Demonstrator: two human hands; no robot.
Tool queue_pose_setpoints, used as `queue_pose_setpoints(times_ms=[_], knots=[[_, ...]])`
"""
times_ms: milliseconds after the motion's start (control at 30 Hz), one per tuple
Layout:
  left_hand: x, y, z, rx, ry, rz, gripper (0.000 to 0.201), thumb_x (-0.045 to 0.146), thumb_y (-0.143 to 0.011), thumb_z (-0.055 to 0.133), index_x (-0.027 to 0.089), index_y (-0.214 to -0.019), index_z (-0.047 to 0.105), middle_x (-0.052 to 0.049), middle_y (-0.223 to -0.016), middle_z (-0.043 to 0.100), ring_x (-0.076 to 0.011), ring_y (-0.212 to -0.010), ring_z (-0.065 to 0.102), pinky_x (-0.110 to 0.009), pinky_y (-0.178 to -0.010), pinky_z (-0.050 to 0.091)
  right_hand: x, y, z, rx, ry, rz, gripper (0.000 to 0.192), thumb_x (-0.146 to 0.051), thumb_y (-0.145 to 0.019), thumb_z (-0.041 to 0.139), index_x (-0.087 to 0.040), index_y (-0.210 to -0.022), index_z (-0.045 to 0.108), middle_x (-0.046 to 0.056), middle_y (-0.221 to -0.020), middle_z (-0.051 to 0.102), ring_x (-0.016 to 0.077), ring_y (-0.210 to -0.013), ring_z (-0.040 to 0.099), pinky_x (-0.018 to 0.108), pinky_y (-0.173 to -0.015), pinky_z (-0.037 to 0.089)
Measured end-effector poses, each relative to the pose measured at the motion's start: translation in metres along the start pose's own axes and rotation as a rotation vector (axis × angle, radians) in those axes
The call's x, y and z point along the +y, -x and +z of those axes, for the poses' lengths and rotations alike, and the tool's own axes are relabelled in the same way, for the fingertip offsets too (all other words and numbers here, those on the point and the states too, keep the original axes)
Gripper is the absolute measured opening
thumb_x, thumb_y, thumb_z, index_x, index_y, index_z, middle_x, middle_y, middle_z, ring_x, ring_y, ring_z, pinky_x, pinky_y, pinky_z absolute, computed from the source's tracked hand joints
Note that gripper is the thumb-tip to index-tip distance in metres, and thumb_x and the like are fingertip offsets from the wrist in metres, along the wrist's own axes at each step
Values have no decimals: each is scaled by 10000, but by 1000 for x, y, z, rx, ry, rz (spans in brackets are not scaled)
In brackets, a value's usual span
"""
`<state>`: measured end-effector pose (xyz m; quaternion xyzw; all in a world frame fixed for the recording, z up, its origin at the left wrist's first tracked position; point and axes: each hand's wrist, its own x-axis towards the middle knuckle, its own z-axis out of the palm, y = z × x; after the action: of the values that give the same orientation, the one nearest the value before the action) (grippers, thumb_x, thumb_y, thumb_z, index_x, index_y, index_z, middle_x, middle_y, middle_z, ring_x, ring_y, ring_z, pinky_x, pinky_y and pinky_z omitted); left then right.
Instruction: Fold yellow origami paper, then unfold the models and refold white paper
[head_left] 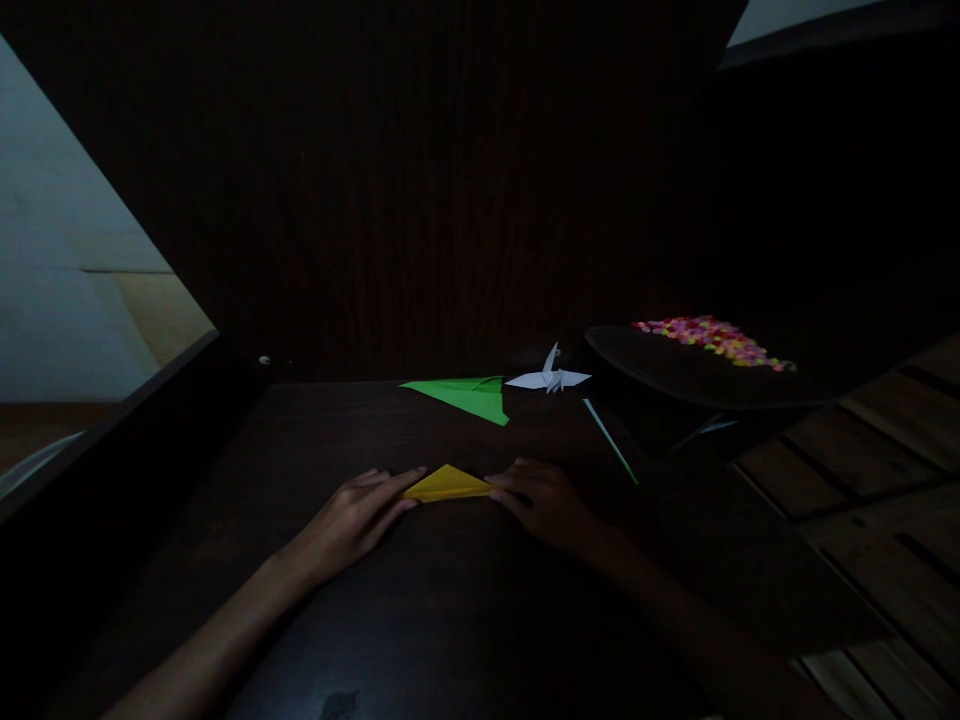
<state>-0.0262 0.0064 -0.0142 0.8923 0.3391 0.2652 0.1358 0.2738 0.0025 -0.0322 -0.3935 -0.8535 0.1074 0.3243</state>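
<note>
A yellow folded paper (pixel 448 485) lies on the dark wooden surface, peaked at its far side and long along its near edge. My left hand (pixel 367 505) pinches its left corner between thumb and fingers. At the right corner, my right hand (pixel 536 497) has its thumb and fingertips closed on the paper. Beyond it rests a green paper plane (pixel 469 395), its nose pointing left. Just right of that sits a white origami crane (pixel 549 378) with wings spread.
A thin pale strip with a green end (pixel 611 442) lies right of my right hand. Many small pink, red and yellow pieces (pixel 712 338) cover part of a dark curved shelf (pixel 660 372). A dark panel (pixel 420 200) rises behind, and a raised edge (pixel 112 425) runs along the left.
</note>
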Motion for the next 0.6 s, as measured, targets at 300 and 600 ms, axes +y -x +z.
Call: queue_pose_setpoints(times_ms=[300, 600], knots=[[13, -12, -13, 84, 511, -596, 542, 382, -762, 724, 188, -1241, 558, 7, -780, 728, -176, -704, 695, -273, -625, 566, -7, -10, -15, -23, -335, 451, 200, -286, -791, 697, -216, -978, 715, 36, -979, 749, 225, -911, 691, 346, -804, 521], [4, -14, -9, 110, 633, -701, 523, 375, -713, 725, 167, -1165, 566, -17, -829, 715, -214, -814, 694, -350, -719, 562, 0, -12, -16, -44, -553, 604, 252, -318, -719, 725, -178, -924, 684, 42, -888, 727, 202, -807, 670, 313, -707, 505]])
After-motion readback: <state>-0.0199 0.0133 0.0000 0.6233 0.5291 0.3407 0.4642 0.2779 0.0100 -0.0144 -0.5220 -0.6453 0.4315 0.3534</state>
